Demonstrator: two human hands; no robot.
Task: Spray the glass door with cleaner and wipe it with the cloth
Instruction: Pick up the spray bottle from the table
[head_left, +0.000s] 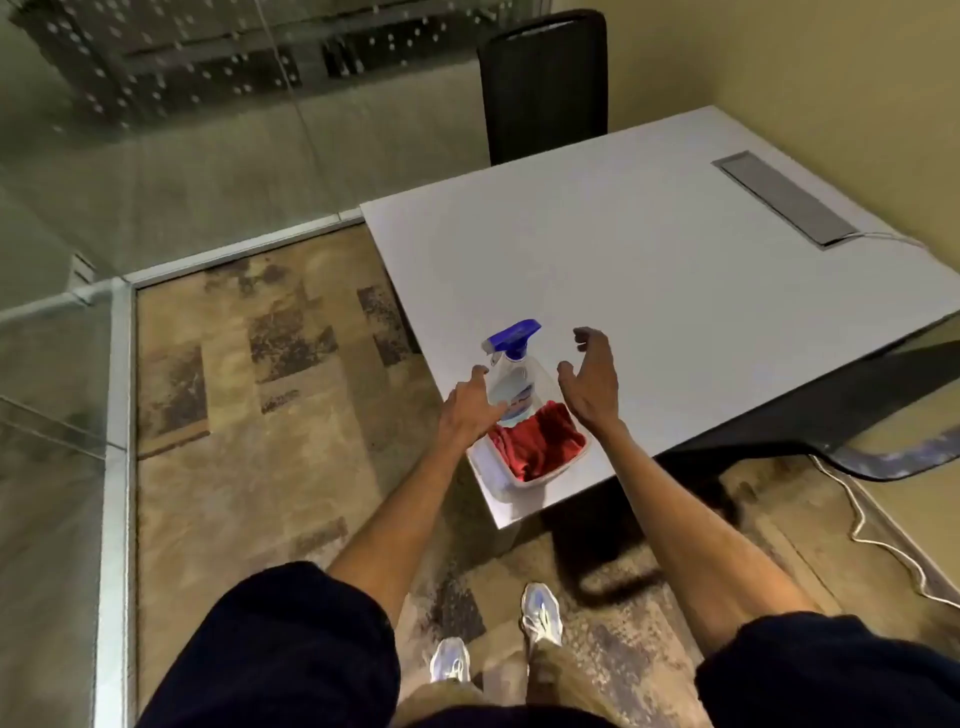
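Observation:
A clear spray bottle (511, 376) with a blue trigger head stands upright in a white plastic tub (498, 480) at the near corner of the white table (649, 270). A red cloth (540, 441) lies bunched in the same tub, in front of the bottle. My left hand (470, 402) hovers at the bottle's left side, fingers spread, holding nothing. My right hand (592, 376) is open to the right of the bottle, fingers curved, apart from it. Glass panels (156, 156) with metal frames stand to the left and ahead.
A black chair (543, 83) stands behind the table's far side. A grey cable hatch (784, 200) is set in the tabletop, and a white cable (883, 540) trails on the patterned carpet at the right. A dark chair base (883, 457) sits under the table's right edge.

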